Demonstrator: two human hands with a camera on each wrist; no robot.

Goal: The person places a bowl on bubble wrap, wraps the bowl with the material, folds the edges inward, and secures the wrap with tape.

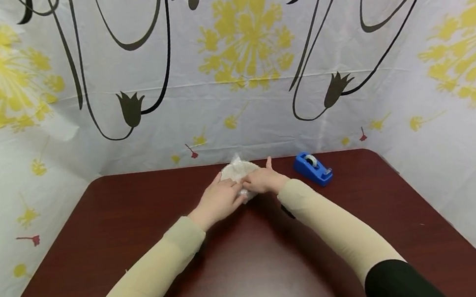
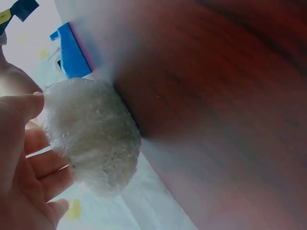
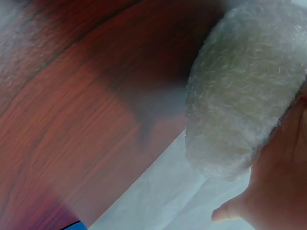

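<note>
A rounded bundle of clear bubble wrap (image 1: pixel 237 170) lies near the far edge of the table; whatever is inside shows only as a pale, blurred shape. My left hand (image 1: pixel 221 199) rests on its near left side, thumb and fingers spread along the bubble wrap (image 2: pixel 98 136). Over the right side of the bundle reaches my right hand (image 1: pixel 264 180), with one finger sticking out away from the wrap. Its other fingertips meet the wrap close to the left hand's fingertips. In the right wrist view the bundle (image 3: pixel 235 91) hides those fingers.
To the right of the bundle, a blue tape dispenser (image 1: pixel 313 169) with a roll of clear tape stands on the dark red-brown table (image 1: pixel 137 200). A white cloth (image 1: pixel 197 109) printed with flowers hangs behind the table and along both sides.
</note>
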